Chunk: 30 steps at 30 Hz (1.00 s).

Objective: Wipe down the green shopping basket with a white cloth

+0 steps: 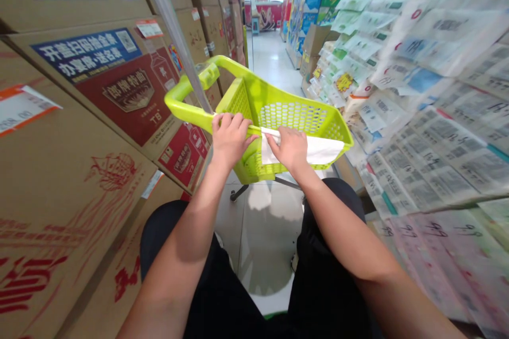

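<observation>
A lime-green shopping basket cart with perforated sides stands in front of my knees, its handle toward the left. My left hand is wrapped over the cart's near rim, left of a white cloth. The cloth lies folded along that rim and hangs down the outer side. My right hand grips the cloth at its left part, thumb toward my left hand. A grey metal pole slants down from the top to the cart near my left hand; its lower end is partly hidden.
Stacked cardboard cartons with price tags wall the left side. Shelves of plastic-wrapped paper packs rise close on the right. Between them a tiled aisle runs to bright windows, with a small blue stool at the far end.
</observation>
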### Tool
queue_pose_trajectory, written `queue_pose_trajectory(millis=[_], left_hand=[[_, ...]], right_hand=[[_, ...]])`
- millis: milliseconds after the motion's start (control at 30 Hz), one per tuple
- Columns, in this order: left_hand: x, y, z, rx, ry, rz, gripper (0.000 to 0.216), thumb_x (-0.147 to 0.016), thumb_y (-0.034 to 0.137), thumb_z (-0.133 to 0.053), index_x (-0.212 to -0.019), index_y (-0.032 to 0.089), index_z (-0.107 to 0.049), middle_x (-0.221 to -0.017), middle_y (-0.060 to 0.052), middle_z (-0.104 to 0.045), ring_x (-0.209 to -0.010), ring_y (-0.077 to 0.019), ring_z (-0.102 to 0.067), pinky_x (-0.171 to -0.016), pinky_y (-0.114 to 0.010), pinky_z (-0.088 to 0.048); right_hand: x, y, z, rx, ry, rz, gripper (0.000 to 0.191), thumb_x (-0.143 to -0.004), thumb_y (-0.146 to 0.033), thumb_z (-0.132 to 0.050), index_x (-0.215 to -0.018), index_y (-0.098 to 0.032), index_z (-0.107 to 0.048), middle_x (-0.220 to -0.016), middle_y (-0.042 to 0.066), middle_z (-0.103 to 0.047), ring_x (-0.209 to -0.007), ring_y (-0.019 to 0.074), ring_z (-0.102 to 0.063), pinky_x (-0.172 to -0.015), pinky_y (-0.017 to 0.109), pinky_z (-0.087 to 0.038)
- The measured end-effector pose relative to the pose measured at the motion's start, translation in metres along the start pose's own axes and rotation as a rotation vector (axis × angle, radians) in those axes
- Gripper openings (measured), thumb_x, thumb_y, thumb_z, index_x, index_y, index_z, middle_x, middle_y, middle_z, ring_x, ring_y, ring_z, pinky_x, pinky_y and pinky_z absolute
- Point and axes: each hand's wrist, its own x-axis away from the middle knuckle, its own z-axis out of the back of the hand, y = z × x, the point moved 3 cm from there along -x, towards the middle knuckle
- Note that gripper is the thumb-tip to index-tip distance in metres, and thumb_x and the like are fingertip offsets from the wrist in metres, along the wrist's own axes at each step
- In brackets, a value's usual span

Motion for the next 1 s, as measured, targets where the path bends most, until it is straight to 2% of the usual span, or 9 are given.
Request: queue_pose_trajectory(millis=[133, 400, 533, 667, 767, 900, 1000], left_hand=[[-0.001, -0.007, 0.002, 0.029, -0.042, 0.018, 0.037, -0.097, 0.056, -0.055, -0.114, 0.025, -0.068, -0.110, -0.011, -0.068, -0.115, -0.0345, -0.057, -0.112, -0.055, -0.031], [-0.004, -0.015, 0.002, 0.086, -0.073, 0.052, 0.034, -0.094, 0.054, -0.061, -0.112, 0.027, -0.069, -0.112, -0.010, -0.067, -0.119, -0.0350, -0.056, -0.117, -0.057, -0.030], [-0.004, -0.009, 0.002, 0.086, -0.066, 0.052, 0.035, -0.095, 0.055, -0.059, -0.113, 0.026, -0.068, -0.113, -0.010, -0.067, -0.119, -0.0348, -0.055, -0.117, -0.057, -0.030], [-0.004, 0.001, 0.003, 0.077, -0.067, 0.044, 0.036, -0.097, 0.055, -0.056, -0.114, 0.025, -0.067, -0.112, -0.011, -0.067, -0.118, -0.0350, -0.055, -0.114, -0.058, -0.032], [-0.005, 0.012, 0.007, 0.061, -0.066, 0.040, 0.033, -0.098, 0.050, -0.057, -0.114, 0.024, -0.067, -0.111, -0.012, -0.067, -0.116, -0.0355, -0.055, -0.112, -0.058, -0.033], [-0.002, 0.026, 0.015, 0.081, -0.065, 0.046, 0.026, -0.093, 0.035, -0.062, -0.116, 0.025, -0.068, -0.112, -0.012, -0.067, -0.116, -0.0360, -0.056, -0.111, -0.059, -0.035], [-0.001, 0.028, 0.019, 0.084, -0.070, 0.050, 0.028, -0.089, 0.029, -0.063, -0.117, 0.028, -0.068, -0.112, -0.011, -0.068, -0.116, -0.0355, -0.057, -0.112, -0.059, -0.034]], right_hand=[[0.003, 0.014, -0.001, 0.018, -0.017, 0.022, 0.053, -0.105, -0.062, -0.038, -0.105, -0.018, -0.068, -0.102, 0.014, -0.075, -0.097, 0.0301, -0.063, -0.084, 0.038, -0.034], [0.026, 0.087, 0.003, 0.108, 0.063, -0.026, 0.049, -0.100, -0.060, -0.049, -0.100, -0.017, -0.072, -0.096, 0.014, -0.075, -0.092, 0.0290, -0.062, -0.081, 0.037, -0.033], [0.032, 0.105, 0.007, 0.136, 0.054, -0.032, 0.052, -0.101, -0.063, -0.046, -0.099, -0.017, -0.071, -0.095, 0.015, -0.074, -0.090, 0.0292, -0.060, -0.080, 0.036, -0.032], [0.028, 0.090, 0.007, 0.135, 0.067, -0.023, 0.059, -0.102, -0.068, -0.041, -0.099, -0.017, -0.070, -0.098, 0.015, -0.074, -0.094, 0.0299, -0.061, -0.082, 0.037, -0.031], [0.022, 0.060, 0.004, 0.085, 0.082, 0.032, 0.063, -0.101, -0.072, -0.038, -0.103, -0.017, -0.069, -0.100, 0.014, -0.074, -0.098, 0.0300, -0.062, -0.084, 0.038, -0.031], [0.015, 0.018, 0.003, -0.006, 0.102, 0.103, 0.061, -0.102, -0.071, -0.036, -0.105, -0.018, -0.067, -0.100, 0.013, -0.073, -0.100, 0.0299, -0.061, -0.086, 0.038, -0.032], [0.013, 0.004, 0.005, -0.032, 0.107, 0.127, 0.058, -0.105, -0.065, -0.032, -0.107, -0.019, -0.066, -0.100, 0.013, -0.073, -0.101, 0.0296, -0.061, -0.087, 0.038, -0.032]])
